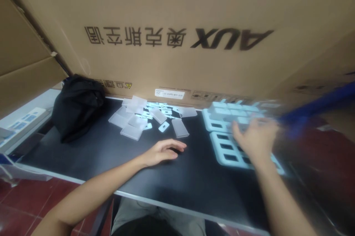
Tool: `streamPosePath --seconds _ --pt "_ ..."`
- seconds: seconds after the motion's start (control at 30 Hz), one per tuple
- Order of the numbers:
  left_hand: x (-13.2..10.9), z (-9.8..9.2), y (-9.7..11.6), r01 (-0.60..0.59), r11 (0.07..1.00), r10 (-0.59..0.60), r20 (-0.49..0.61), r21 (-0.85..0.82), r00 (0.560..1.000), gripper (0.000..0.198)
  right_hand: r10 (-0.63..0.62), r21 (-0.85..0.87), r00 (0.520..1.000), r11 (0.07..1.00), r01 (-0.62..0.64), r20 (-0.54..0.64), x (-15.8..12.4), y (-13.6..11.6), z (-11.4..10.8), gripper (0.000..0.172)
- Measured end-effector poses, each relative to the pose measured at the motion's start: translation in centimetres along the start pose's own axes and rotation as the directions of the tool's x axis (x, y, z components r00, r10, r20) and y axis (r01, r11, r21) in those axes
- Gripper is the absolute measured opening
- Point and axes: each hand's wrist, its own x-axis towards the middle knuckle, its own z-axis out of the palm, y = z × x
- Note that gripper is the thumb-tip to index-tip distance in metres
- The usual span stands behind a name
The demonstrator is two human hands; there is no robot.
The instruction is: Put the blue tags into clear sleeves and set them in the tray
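My left hand (163, 151) rests on the black tabletop, fingers loosely apart and nothing in them. My right hand (255, 136), blurred by motion, is over the light-blue trays with rectangular slots (227, 146) on the right. Its thumb points toward the light-blue block-shaped pieces (220, 112) standing on the rear tray. I cannot make out whether its fingers hold one of these. Ahead of my left hand lies a loose pile of frosted translucent plastic covers (133, 130). Small light-blue plastic parts are scattered among them, one with a dark slot (164, 127) at the near side.
A large cardboard box (155, 66) walls off the back of the black table (194, 177). On the left sit a black cloth bag (79, 108) and a white tray with blue items (23, 125). A blue strip (318, 108) slants in at the right.
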Motion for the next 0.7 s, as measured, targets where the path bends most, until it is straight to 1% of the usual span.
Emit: streamPosePath --seconds 0.1,0.23,0.4,0.57,0.63,0.7 --pt "0.0 -0.1 -0.1 -0.002 1.000 0.002 0.000 0.001 1.000 0.037 0.045 -0.067 0.998 0.997 -0.048 -0.039 -0.2 -0.5 0.0 0.078" --pt "0.1 -0.1 -0.1 0.004 1.000 -0.004 -0.008 0.001 1.000 0.037 0.072 -0.047 0.995 0.996 -0.075 -0.065 -0.4 -1.0 0.3 0.074" --pt "0.1 0.1 0.2 0.019 1.000 -0.020 -0.016 -0.002 1.000 0.036 0.027 -0.028 0.995 0.999 -0.030 -0.097 -0.7 -1.1 0.4 0.069" --pt "0.2 0.1 0.2 0.015 1.000 -0.015 -0.048 0.013 0.999 0.036 -0.001 -0.036 0.997 0.999 -0.002 -0.077 -0.9 -1.3 0.3 0.064" --pt "0.3 0.0 -0.1 0.008 1.000 -0.006 -0.074 0.024 0.997 0.036 0.006 -0.041 0.998 0.999 -0.009 -0.069 -1.0 -1.4 0.4 0.064" --pt "0.3 -0.1 -0.3 0.002 0.999 0.002 -0.096 0.048 0.995 0.035 0.023 -0.041 0.997 0.999 -0.025 -0.070 -1.1 -1.5 0.6 0.069"
